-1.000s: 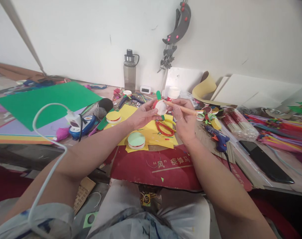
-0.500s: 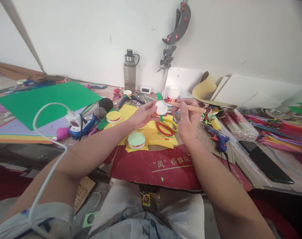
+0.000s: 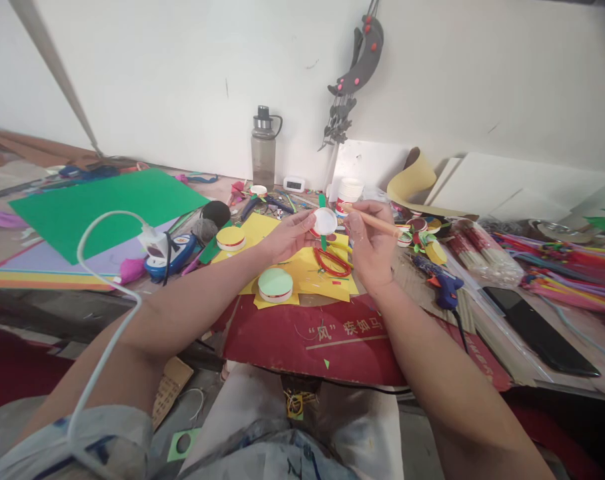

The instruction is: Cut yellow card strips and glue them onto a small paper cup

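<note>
White disc (image 3: pixel 325 221) occupies left hand's grip (image 3: pixel 291 237), right hand (image 3: pixel 372 250) holds stick (image 3: pixel 377 224); red board (image 3: pixel 282 350) reads “风” 疾如马.

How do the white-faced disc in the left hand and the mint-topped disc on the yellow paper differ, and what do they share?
The white-faced disc is held up in the left hand; the mint-topped disc lies on yellow paper.
The white-faced disc has green strips jutting out; the mint-topped disc shows none.
The white-faced disc shows white, the mint-topped disc pale green.
Both are round, with red on their sides.
</note>
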Tool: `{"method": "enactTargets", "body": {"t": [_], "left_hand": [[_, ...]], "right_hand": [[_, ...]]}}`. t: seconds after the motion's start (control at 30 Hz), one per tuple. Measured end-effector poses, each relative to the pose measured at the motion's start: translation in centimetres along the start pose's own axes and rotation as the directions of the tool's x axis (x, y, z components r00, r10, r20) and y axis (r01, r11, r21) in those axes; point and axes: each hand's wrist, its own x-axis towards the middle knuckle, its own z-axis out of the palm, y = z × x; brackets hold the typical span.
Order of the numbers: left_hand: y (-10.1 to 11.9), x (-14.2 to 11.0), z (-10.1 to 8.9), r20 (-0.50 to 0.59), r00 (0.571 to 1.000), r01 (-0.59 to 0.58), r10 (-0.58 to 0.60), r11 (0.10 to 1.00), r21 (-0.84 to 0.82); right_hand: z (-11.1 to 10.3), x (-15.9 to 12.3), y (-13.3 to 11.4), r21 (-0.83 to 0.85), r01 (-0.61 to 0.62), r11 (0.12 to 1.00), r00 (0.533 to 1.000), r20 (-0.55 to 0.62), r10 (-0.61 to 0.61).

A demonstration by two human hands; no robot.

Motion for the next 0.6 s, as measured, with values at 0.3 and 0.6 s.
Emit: {"method": "enactTargets", "body": {"t": [0.3, 0.6], "left_hand": [[-0.05, 0.11, -0.19, -0.003, 1.000, 0.018, -0.018, 1.000, 0.007], [0.04, 0.08, -0.20, 0.004, 1.000, 0.016, -0.016, 1.000, 0.005]], "right_hand": [[-0.05, 0.11, 0.12, -0.046, 0.008, 0.999, 1.000, 0.021, -0.007], [-0.14, 0.18, -0.06, -0.078, 0.006, 0.997, 1.000, 0.019, -0.005]]}}
